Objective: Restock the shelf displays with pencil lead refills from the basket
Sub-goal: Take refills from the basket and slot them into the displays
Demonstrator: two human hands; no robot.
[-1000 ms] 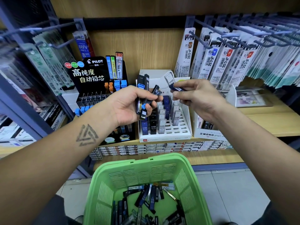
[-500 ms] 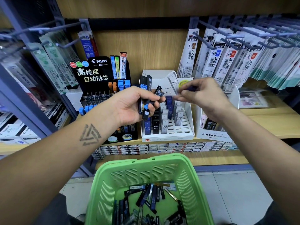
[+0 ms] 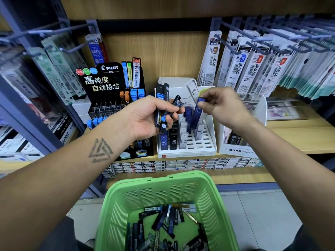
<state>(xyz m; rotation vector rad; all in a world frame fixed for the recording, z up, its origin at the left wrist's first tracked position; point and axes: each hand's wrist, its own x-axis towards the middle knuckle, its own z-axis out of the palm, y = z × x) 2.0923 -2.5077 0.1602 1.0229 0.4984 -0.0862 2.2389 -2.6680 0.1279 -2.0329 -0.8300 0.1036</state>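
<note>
A long wooden shelf (image 3: 299, 134) runs across the back, smooth and light brown. Flat packs of pen refills (image 3: 253, 69) hang above it on grey metal hooks (image 3: 241, 33). Below, a bright green plastic basket (image 3: 163, 194) with slotted walls sits near the person. Loose lead refill cases (image 3: 168, 218) lie in a heap at its bottom, thin and dark.

On the shelf stands a black Pilot display (image 3: 108, 82) with shiny printed words. Just beside it is a white display box (image 3: 210, 142) with rows of little slots. Some slots hold upright cases marked HB 0.5, and others have none.

Both bare arms reach forward over the basket. The left forearm shows a triangle tattoo (image 3: 100, 150). The left hand (image 3: 145, 118) is turned palm up, and its fingers curl round a bunch of refill cases (image 3: 164, 115), black and blue, small and boxy. The right hand (image 3: 223, 105) is held over the white box with the wrist bent down. Its thumb and fingers pinch the top of one blue refill case (image 3: 197, 113). That case stands almost upright, with its lower end down among the cases in the back rows.
</note>
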